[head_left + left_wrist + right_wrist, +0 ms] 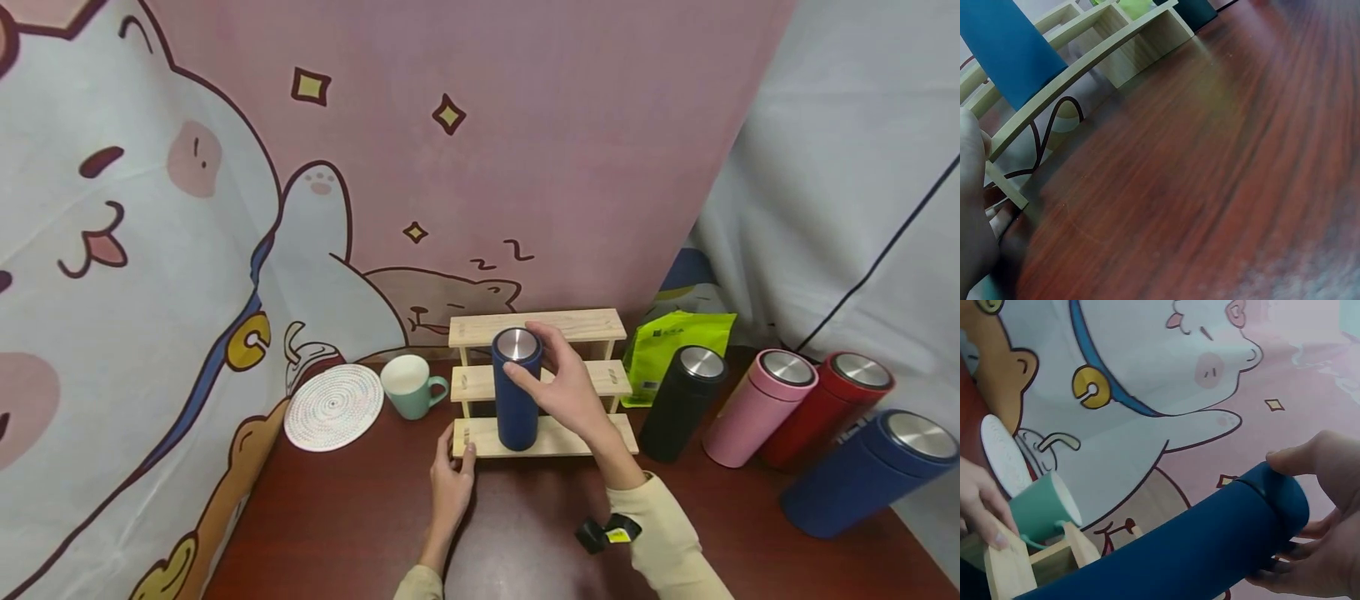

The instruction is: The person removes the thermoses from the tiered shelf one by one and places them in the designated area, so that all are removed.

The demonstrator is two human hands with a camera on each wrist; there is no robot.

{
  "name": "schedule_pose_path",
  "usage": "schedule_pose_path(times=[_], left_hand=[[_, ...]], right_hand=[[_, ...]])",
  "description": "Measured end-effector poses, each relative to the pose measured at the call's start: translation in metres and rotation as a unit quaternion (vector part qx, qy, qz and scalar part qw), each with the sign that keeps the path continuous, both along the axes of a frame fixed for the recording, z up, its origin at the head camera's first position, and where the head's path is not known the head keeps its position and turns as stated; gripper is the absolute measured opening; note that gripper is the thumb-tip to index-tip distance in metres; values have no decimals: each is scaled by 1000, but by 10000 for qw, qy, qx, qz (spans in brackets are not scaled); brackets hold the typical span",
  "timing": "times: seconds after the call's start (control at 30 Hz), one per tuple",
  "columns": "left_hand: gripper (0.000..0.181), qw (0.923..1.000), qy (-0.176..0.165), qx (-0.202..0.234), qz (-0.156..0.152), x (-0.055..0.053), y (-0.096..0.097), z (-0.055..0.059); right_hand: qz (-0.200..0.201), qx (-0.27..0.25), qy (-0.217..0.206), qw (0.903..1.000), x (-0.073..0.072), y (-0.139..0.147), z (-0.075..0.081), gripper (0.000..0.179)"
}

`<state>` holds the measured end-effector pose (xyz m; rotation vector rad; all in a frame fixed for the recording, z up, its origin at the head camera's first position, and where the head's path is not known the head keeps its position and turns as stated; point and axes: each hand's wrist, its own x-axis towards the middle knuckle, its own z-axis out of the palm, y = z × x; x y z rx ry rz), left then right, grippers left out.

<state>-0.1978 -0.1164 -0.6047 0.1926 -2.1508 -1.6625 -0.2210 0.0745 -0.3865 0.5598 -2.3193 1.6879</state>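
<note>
A blue thermos bottle (517, 400) with a steel-topped lid stands upright at the lowest step of a small three-tier wooden shelf (577, 437). My right hand (562, 379) grips it near the lid, thumb on one side and fingers round the other, as the right wrist view also shows. My left hand (452, 479) holds the left end of the bottom step, its thumb on top. In the left wrist view, part of that hand (972, 194) shows at the shelf's end, with the lower part of the blue bottle (1010, 53) above the step.
Left of the shelf are a green mug (408, 396) and a round white woven mat (333, 408) leaning on the backdrop. To the right stand a black bottle (678, 412), a pink bottle (753, 412), a red bottle (817, 417), another blue bottle (855, 479) and a lime-green pouch (667, 337).
</note>
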Motion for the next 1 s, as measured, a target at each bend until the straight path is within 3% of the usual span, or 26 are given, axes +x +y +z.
schedule_pose_path(times=[0.37, 0.57, 1.0], left_hand=[[49, 10000, 45, -9, 71, -2, 1, -2], [48, 9996, 189, -141, 153, -2, 1, -4], [51, 9999, -20, -64, 86, -1, 0, -2]], right_hand=[[-316, 691, 655, 9950, 2, -1, -5, 80], [-398, 623, 808, 9940, 7, 6, -8, 80], [-515, 222, 784, 9953, 22, 36, -14, 76]])
